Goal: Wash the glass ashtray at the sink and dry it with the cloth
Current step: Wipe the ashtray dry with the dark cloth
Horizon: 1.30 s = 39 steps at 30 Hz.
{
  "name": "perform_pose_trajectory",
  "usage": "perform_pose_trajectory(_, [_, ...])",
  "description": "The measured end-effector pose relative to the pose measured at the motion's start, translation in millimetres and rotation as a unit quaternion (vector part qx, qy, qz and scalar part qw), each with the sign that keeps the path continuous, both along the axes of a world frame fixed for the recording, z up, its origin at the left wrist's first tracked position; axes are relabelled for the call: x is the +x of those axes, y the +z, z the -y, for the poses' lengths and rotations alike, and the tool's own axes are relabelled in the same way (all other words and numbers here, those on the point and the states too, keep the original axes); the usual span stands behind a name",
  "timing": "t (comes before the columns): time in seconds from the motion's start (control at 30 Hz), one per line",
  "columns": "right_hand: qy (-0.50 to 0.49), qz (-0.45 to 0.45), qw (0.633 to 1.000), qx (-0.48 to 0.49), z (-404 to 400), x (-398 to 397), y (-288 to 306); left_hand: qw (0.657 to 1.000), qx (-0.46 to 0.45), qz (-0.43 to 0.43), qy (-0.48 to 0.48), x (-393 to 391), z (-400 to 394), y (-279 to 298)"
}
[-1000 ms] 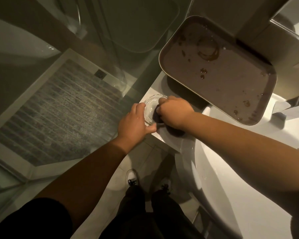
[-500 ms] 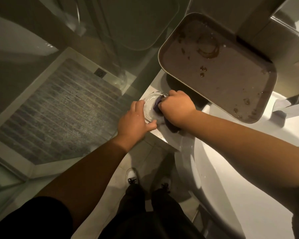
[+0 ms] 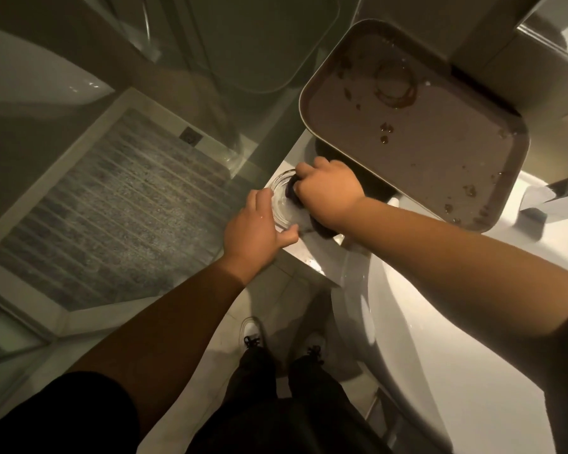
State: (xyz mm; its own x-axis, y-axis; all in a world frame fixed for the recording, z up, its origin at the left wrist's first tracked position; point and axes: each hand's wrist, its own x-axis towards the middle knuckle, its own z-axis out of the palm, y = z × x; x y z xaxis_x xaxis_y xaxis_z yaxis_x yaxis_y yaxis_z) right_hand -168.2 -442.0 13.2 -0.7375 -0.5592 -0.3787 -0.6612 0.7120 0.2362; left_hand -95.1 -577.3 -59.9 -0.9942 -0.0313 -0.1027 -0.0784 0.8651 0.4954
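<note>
The round glass ashtray (image 3: 282, 200) sits on the white counter ledge left of the sink. My left hand (image 3: 254, 226) grips its near rim, fingers and thumb spread around it. My right hand (image 3: 329, 191) is closed on a dark cloth (image 3: 322, 231) and presses it into the ashtray from the right. Most of the cloth is hidden under my right hand; a dark fold shows below the wrist.
A brown tray (image 3: 502, 208) with wet stains rests over the back of the white sink (image 3: 440, 322). A metal faucet (image 3: 564, 188) juts in at the right edge. A glass shower wall (image 3: 191, 93) and its tiled floor (image 3: 118, 208) lie to the left.
My right hand with the cloth has shifted up and back across the ashtray, rubbing inside it. My left hand has kept its hold on the rim.
</note>
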Motion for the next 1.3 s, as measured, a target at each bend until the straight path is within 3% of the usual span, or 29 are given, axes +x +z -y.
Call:
perform_pose_trajectory(0.17, [-0.01,0.068,0.998,-0.001,-9.9,7.2,3.0,1.0,-0.008,0.001,-0.024,-1.0,3.1,1.3])
perform_pose_trajectory(0.37, [-0.018,0.121,0.987,-0.109,-5.8,10.3,-13.0,0.999,-0.006,0.012,-0.053,-4.2,9.2,0.3])
perform_pose_trajectory(0.57, [-0.096,0.043,0.974,-0.202,6.8,9.7,-34.3,0.999,0.011,0.013,-0.051,-4.9,9.2,0.3])
perform_pose_trajectory(0.77, [-0.189,-0.013,0.967,-0.168,5.8,10.4,-34.9,0.999,0.016,0.031,-0.016,-2.8,2.9,4.5])
perform_pose_trajectory(0.83, [-0.227,-0.004,0.949,-0.218,-1.1,12.9,-29.0,0.999,0.024,0.038,-0.011,-1.8,2.3,5.5])
perform_pose_trajectory(1.07, [-0.376,0.071,0.829,-0.408,-35.4,30.1,-6.9,0.991,0.097,0.084,0.036,-8.9,7.3,11.7])
perform_pose_trajectory(1.17, [-0.405,0.106,0.799,-0.432,-37.0,31.6,-1.3,0.993,0.057,0.086,0.053,-22.8,2.6,19.2])
perform_pose_trajectory(1.3, [-0.408,0.15,0.768,-0.47,-44.2,38.1,9.3,0.991,-0.052,0.123,0.005,-35.9,-4.9,22.3])
